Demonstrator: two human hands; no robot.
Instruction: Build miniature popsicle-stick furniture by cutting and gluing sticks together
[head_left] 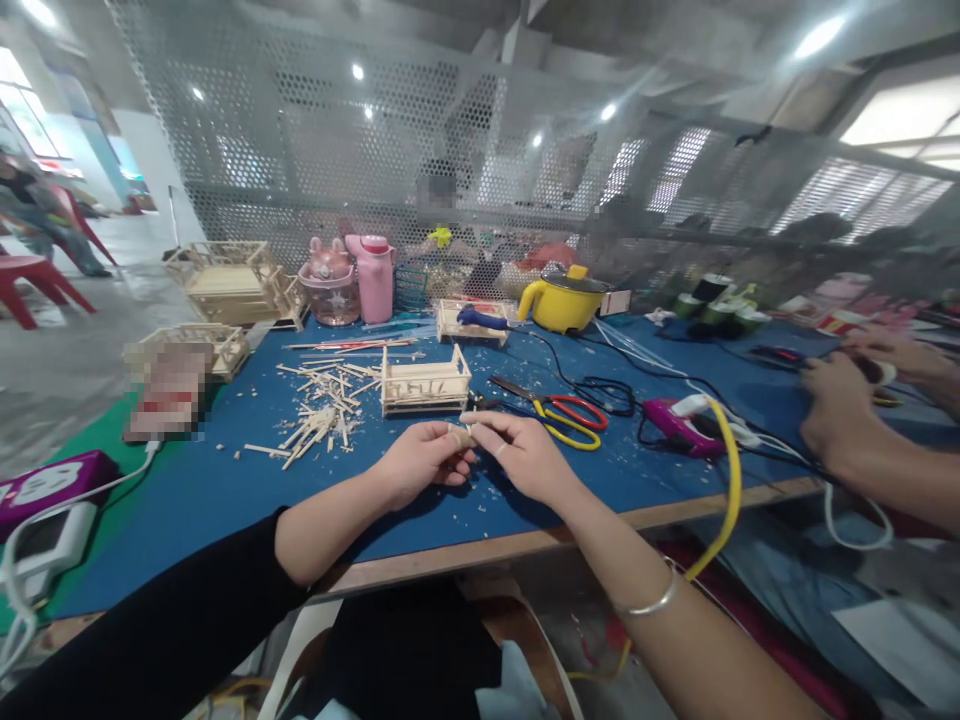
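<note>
Head view: your left hand (420, 462) and right hand (517, 452) pinch one small stick piece (463, 437); grip steady, wooden crate (424, 382) at 12 o'clock.

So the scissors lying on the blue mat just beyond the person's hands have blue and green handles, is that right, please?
Not quite: the head view shows the scissors with red and yellow handles, not blue and green. They do lie on the blue mat just beyond the person's left hand and right hand.
</note>
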